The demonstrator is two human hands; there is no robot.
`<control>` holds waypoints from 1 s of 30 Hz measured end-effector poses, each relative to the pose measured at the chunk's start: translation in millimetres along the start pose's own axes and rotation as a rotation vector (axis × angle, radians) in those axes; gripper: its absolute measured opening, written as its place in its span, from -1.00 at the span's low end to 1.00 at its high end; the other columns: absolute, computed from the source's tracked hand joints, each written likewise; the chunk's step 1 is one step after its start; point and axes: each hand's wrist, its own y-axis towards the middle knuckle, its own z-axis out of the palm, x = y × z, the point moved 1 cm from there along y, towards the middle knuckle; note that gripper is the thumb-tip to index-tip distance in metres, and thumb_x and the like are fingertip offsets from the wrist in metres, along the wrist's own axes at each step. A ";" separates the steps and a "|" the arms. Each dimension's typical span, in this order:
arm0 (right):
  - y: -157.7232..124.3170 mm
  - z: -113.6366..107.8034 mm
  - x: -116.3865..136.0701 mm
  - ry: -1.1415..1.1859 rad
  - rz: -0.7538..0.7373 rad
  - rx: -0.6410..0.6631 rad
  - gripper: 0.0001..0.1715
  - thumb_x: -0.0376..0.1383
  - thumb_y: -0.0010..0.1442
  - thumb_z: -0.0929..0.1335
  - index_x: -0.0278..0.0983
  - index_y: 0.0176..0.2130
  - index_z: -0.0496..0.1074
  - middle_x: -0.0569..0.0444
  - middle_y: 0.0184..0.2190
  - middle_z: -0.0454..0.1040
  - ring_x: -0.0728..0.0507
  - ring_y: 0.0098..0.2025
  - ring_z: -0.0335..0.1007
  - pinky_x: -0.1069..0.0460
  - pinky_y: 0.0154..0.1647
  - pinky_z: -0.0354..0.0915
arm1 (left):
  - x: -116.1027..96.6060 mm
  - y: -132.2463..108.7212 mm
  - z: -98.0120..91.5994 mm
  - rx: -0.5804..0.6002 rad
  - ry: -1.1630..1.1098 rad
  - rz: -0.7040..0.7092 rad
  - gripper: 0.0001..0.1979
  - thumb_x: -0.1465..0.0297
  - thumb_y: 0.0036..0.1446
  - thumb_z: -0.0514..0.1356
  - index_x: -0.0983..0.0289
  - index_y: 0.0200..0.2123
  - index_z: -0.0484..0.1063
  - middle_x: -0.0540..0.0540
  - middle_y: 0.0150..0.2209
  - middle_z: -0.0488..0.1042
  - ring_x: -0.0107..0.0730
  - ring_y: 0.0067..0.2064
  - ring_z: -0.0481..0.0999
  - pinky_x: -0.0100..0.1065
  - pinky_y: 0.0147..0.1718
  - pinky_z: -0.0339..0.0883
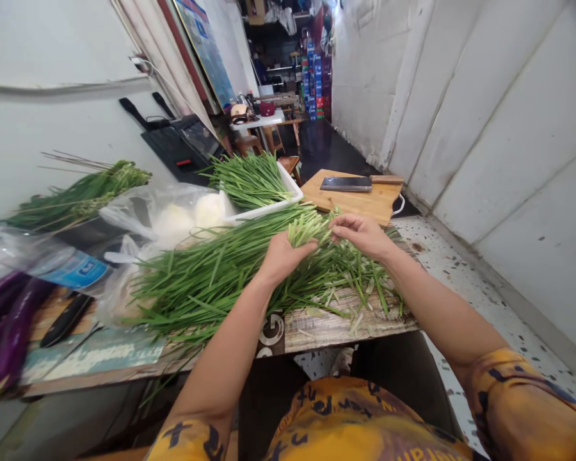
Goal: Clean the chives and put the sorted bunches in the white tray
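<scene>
My left hand [288, 254] is wrapped round a bunch of garlic chives [308, 229], its pale cut ends pointing up and right. Close to those ends, my right hand [358, 232] has thumb and fingertips pinched together; what lies between them is too small to make out. Under my left hand a large heap of long green chives [206, 275] spreads leftward over the table. Short trimmed scraps [355, 269] lie below my right hand. Behind the heap, more chives [252, 182] fill a white tray [295, 186].
A cleaver [346, 184] rests on a wooden cutting board [317, 198] at the back right. On the left are plastic bags [168, 214] with white contents, a water bottle [77, 266], eggplants [16, 326] and a black-handled knife [67, 320]. The table's front edge [345, 339] runs near my knees.
</scene>
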 end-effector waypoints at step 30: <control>2.9 11.5 -10.5 -0.399 -0.035 -0.148 -0.72 -0.14 0.00 0.43 -0.32 -0.50 0.46 0.10 -0.54 0.43 -0.01 -0.48 0.26 0.06 -0.40 0.17 | 7.2 3.2 0.6 -0.129 -0.011 -0.021 -0.79 0.36 -0.17 0.36 0.32 -0.40 0.55 0.08 -0.35 0.60 -0.23 -0.28 0.54 -0.25 -0.16 0.38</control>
